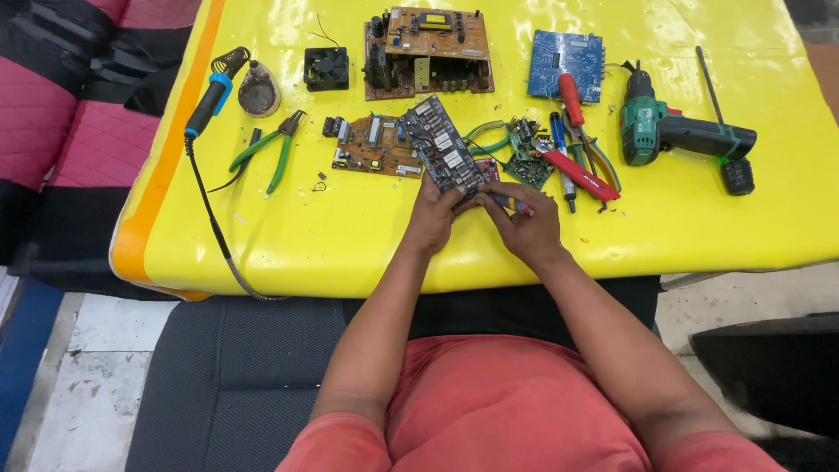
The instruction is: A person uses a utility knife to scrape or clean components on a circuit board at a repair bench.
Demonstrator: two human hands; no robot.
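Looking down, we see the yellow table (350, 227) filling most of the view, with its orange edge strip on the left. Across its far half lie a large brown circuit board (428, 52) with tall components, a blue circuit board (565, 58), a green cordless drill (677, 131) lying on its side, and a smaller brown circuit board (371, 147). On the left sit a soldering iron (208, 103) with its cable trailing off the near edge, green-handled pliers (271, 150) and a small black fan (325, 67).

Near the middle we hold a long dark circuit board (441, 144). Its long axis runs on a slant, from the far left down toward us and to the right, so its near end comes right into both hands. Our left hand (434, 218) is closed on that near end from the left, fingers wrapped over the edge. Our right hand (524, 229) sits just beside it, touching the same corner from the right, and is closed around a thin tool (511, 204) with a reddish grip; the tip points left toward the board's near end. Both hands are about equally near the board, the left carrying it, the right meeting it with the tool.

Just beyond our right hand lie a red-handled screwdriver (570, 96), a red-handled cutter (581, 177) and a small green board (529, 149) in a tangle of wires.
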